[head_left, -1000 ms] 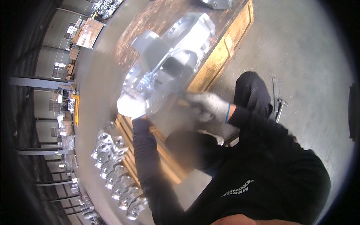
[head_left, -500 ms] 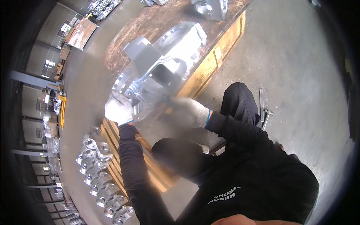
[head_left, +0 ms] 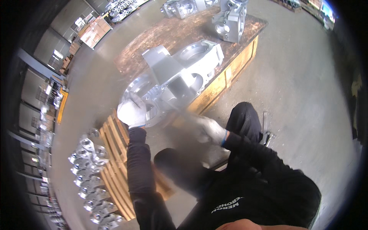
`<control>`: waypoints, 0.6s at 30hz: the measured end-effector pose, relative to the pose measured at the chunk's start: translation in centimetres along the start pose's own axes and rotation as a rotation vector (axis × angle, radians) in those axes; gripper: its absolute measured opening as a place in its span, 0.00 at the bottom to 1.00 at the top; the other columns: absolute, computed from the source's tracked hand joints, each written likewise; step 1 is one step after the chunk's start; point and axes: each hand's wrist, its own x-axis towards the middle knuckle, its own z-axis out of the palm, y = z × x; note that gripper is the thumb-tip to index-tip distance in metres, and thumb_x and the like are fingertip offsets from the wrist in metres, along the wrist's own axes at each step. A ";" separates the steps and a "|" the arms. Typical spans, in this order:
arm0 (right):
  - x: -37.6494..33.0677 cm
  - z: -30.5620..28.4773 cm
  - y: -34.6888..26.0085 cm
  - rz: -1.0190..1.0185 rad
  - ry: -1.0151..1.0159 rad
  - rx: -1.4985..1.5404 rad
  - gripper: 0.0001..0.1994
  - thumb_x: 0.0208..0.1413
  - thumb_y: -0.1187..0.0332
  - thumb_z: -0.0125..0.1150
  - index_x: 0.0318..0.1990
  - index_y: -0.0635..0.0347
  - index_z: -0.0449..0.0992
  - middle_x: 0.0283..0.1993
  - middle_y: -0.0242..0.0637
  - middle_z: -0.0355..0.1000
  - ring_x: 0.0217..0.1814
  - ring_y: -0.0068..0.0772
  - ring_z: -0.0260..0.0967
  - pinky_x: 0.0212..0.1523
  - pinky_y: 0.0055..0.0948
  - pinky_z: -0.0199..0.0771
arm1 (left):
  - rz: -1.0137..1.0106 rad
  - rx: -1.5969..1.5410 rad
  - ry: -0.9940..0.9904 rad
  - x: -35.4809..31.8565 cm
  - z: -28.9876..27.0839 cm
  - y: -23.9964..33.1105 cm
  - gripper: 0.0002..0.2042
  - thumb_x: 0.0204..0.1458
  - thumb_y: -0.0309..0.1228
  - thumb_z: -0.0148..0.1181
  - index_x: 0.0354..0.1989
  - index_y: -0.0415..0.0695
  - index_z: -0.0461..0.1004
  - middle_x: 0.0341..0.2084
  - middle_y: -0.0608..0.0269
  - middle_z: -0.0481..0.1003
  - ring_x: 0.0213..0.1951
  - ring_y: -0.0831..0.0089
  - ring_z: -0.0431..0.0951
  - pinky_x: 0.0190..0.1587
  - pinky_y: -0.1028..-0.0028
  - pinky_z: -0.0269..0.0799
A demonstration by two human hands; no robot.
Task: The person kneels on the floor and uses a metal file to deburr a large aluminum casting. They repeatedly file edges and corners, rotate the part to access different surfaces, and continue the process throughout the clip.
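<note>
A large grey machined metal casting (head_left: pixel 180 74) with round bores lies on a worn wooden platform (head_left: pixel 237 63). My left hand (head_left: pixel 132 111), in a white glove, presses on the casting's round flange at its near left end. My right hand (head_left: pixel 209 129), also gloved, is blurred just below the casting's near edge; it seems to grip a thin tool, but the blur hides it. Both black sleeves reach up from the lower edge.
A second casting (head_left: pixel 230 19) stands at the platform's far end, with more behind it. Rows of smaller metal parts (head_left: pixel 90 168) lie on a slatted wooden pallet (head_left: pixel 115 153) at lower left. Metal tools (head_left: pixel 266 130) lie on the concrete floor by my knee.
The view has swung so the casting sits farther right and up. My left hand has stayed on the flange. My right hand has dropped away from the casting, toward my knee.
</note>
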 end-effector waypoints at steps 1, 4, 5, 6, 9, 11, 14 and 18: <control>-1.8 -1.0 -1.0 0.292 0.051 0.094 0.12 0.73 0.60 0.53 0.58 0.47 0.75 0.26 0.19 0.66 0.24 0.14 0.61 0.21 0.19 0.58 | -0.006 -0.001 -0.005 0.0 0.2 -0.2 0.18 0.63 0.36 0.52 0.25 0.39 0.82 0.20 0.44 0.79 0.23 0.48 0.81 0.28 0.54 0.76; -4.7 -2.9 -3.9 0.865 0.200 0.426 0.16 0.75 0.62 0.50 0.64 0.53 0.70 0.33 0.22 0.69 0.26 0.15 0.63 0.21 0.18 0.61 | 0.019 -0.076 0.072 -0.3 0.3 -0.4 0.18 0.63 0.36 0.52 0.24 0.40 0.81 0.21 0.45 0.79 0.23 0.49 0.81 0.29 0.54 0.75; -5.1 -3.2 -4.9 0.799 0.152 0.500 0.20 0.75 0.61 0.49 0.69 0.56 0.66 0.39 0.24 0.70 0.27 0.15 0.63 0.20 0.18 0.60 | -0.004 -0.065 0.060 -0.4 0.4 -0.5 0.18 0.63 0.36 0.52 0.24 0.40 0.81 0.21 0.45 0.79 0.23 0.49 0.81 0.29 0.54 0.75; -5.4 -3.5 -6.0 0.697 0.084 0.545 0.23 0.75 0.60 0.49 0.71 0.57 0.63 0.37 0.25 0.71 0.25 0.16 0.61 0.20 0.18 0.59 | -0.031 -0.055 0.026 -0.5 0.4 -0.5 0.19 0.63 0.36 0.52 0.23 0.40 0.81 0.21 0.45 0.79 0.23 0.49 0.81 0.29 0.54 0.75; -6.7 -4.5 -8.5 0.518 0.190 0.195 0.31 0.74 0.56 0.50 0.77 0.62 0.54 0.31 0.30 0.71 0.19 0.19 0.56 0.18 0.18 0.56 | -0.032 -0.073 0.024 -0.6 0.4 -0.6 0.19 0.63 0.36 0.52 0.22 0.40 0.81 0.21 0.46 0.79 0.22 0.49 0.80 0.29 0.54 0.75; -7.5 -5.6 -9.1 0.240 0.276 0.006 0.30 0.73 0.57 0.51 0.75 0.64 0.56 0.32 0.34 0.72 0.21 0.22 0.61 0.22 0.19 0.61 | -0.032 -0.068 0.049 -0.6 0.4 -0.5 0.20 0.63 0.37 0.53 0.22 0.39 0.81 0.20 0.45 0.78 0.21 0.48 0.80 0.30 0.54 0.75; -7.4 -8.3 -8.0 0.249 0.547 -0.058 0.26 0.72 0.60 0.53 0.71 0.67 0.62 0.33 0.38 0.73 0.25 0.25 0.67 0.28 0.21 0.67 | -0.004 -0.126 0.128 -0.3 0.1 -0.3 0.21 0.64 0.37 0.52 0.22 0.38 0.81 0.19 0.45 0.78 0.22 0.48 0.80 0.30 0.54 0.76; -4.6 -11.8 -5.6 0.261 0.900 0.014 0.11 0.66 0.69 0.60 0.52 0.64 0.73 0.38 0.38 0.77 0.31 0.26 0.74 0.32 0.24 0.75 | -0.017 -0.128 0.074 -0.1 -0.3 -0.3 0.23 0.64 0.39 0.51 0.19 0.39 0.79 0.18 0.44 0.77 0.21 0.48 0.79 0.29 0.54 0.75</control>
